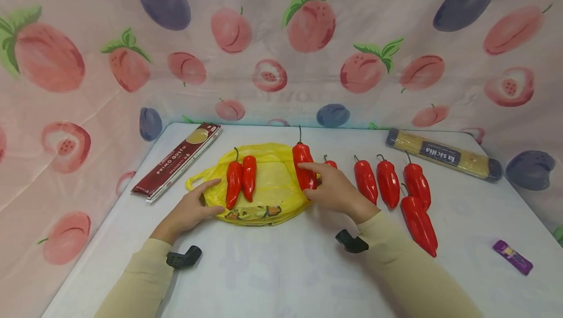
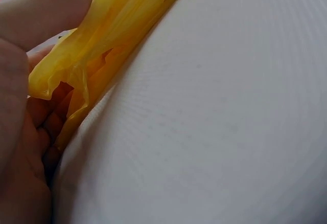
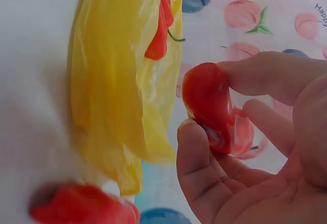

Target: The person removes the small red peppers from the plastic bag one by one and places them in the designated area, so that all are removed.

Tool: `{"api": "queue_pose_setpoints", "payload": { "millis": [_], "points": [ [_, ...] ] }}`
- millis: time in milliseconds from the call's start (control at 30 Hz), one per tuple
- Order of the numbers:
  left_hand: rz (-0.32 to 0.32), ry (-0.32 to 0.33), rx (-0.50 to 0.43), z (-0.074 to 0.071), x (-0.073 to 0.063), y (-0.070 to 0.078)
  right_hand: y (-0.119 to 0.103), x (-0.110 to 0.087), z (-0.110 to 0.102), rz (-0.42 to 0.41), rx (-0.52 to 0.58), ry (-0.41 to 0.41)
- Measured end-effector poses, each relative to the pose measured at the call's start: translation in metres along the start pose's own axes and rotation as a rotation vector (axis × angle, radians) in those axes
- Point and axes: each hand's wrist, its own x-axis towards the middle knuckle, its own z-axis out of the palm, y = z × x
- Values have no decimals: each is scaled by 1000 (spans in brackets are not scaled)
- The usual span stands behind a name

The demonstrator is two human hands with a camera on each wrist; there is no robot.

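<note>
My right hand pinches a long red pepper between thumb and fingers, above the right edge of a yellow plastic bag. In the right wrist view, the held pepper is seen from its end, apart from the bag. My left hand holds the bag's left edge; in the left wrist view, thumb and curled fingers lie around the yellow plastic. Two more red peppers, one on the left and one beside it, lie side by side on the bag.
Several red peppers lie right of the bag, one partly hidden behind my right hand. A maroon spaghetti pack lies at the back left, a clear pasta pack at the back right. A small purple packet is on the white table.
</note>
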Motion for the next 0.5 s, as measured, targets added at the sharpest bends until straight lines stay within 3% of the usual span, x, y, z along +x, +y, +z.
{"api": "queue_pose_setpoints", "payload": {
  "millis": [500],
  "points": [
    [11, -2, 8, -1, 0, -2, 29, -40, -33, 53, -90, -5]
  ]
}}
